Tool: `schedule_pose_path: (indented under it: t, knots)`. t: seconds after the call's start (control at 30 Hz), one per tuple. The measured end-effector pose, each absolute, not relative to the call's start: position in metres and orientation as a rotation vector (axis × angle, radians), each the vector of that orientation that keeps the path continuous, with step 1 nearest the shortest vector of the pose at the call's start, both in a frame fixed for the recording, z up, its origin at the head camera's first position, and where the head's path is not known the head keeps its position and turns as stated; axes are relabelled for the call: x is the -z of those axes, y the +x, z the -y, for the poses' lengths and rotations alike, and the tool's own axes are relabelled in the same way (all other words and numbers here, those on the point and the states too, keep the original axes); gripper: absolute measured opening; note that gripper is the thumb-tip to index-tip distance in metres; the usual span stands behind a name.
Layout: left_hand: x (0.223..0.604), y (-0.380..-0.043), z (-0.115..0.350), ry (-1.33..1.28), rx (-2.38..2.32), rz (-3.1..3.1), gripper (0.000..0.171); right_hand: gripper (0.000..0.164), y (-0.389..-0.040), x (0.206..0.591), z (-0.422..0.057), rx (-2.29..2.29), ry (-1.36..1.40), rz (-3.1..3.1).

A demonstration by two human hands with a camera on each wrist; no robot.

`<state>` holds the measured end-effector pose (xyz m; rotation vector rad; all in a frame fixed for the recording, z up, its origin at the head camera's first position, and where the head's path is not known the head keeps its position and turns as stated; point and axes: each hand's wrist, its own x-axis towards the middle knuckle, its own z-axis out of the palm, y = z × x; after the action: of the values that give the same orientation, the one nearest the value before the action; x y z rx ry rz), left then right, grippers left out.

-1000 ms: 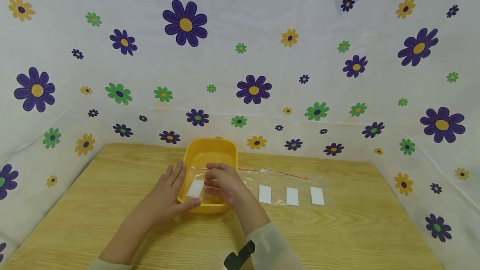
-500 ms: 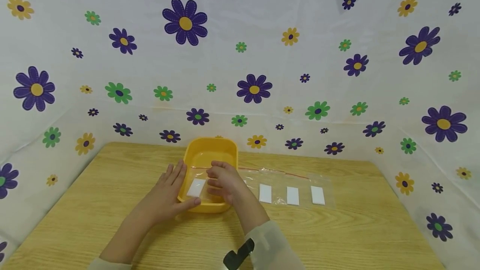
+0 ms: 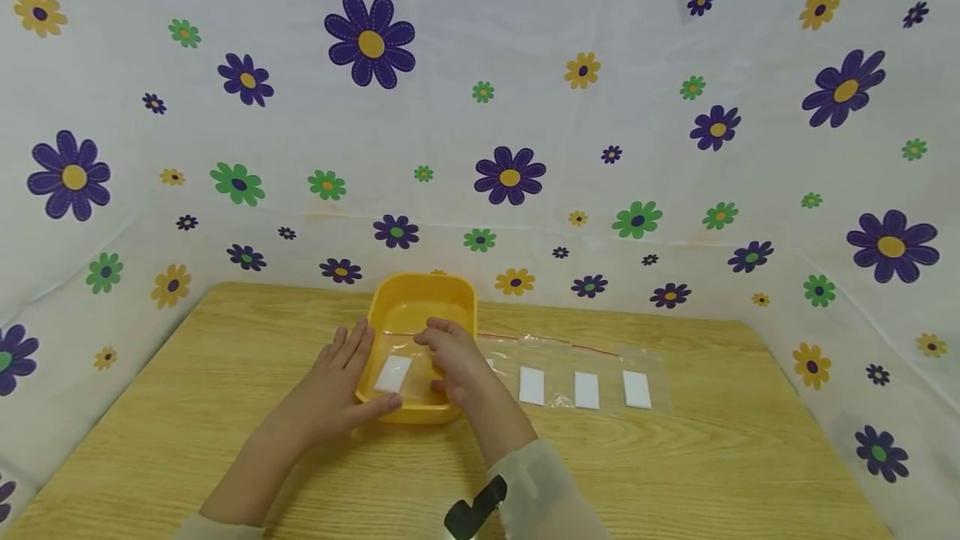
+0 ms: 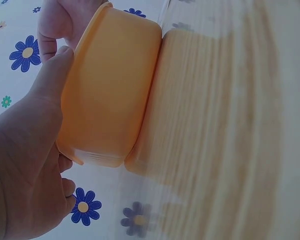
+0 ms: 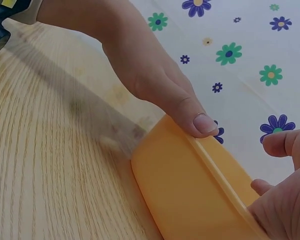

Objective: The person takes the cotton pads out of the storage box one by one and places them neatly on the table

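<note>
A yellow plastic tub (image 3: pixel 416 417) stands on the table. In it lies a white rectangle (image 3: pixel 393 374) under clear plastic. My left hand (image 3: pixel 330 386) rests over the tub's near left corner, fingers extended along the left rim and thumb on the front rim. My right hand (image 3: pixel 461 365) is over the tub's right side, index finger reaching left and other fingers bent; nothing shows in its grasp. Clear zip bags (image 3: pixel 558 357) with red closure lines lie in a row from the tub to the right, each white rectangle (image 3: pixel 532 387) spaced apart; my right wrist partly covers one.
The wooden table (image 3: pixel 675 465) extends around the tub. Behind and on both sides hangs white cloth (image 3: pixel 435 123) printed with flowers. A black device (image 3: pixel 474 513) is strapped at the right sleeve.
My right hand has shifted slightly right, away from the white rectangle in the tub, and its lower fingers have drawn in. The left hand and tub stay put.
</note>
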<state>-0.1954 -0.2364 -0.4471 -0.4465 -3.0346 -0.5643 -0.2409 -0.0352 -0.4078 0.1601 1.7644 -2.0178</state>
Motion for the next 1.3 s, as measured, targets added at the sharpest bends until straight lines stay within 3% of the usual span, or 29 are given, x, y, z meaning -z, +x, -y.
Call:
schedule_pose_path:
  t: [1.3]
  knots:
    - [0.445,-0.194,0.236,-0.473,0.561,3.007,0.110,0.065,-0.250,0.421,0.048,2.181,0.256,-1.586]
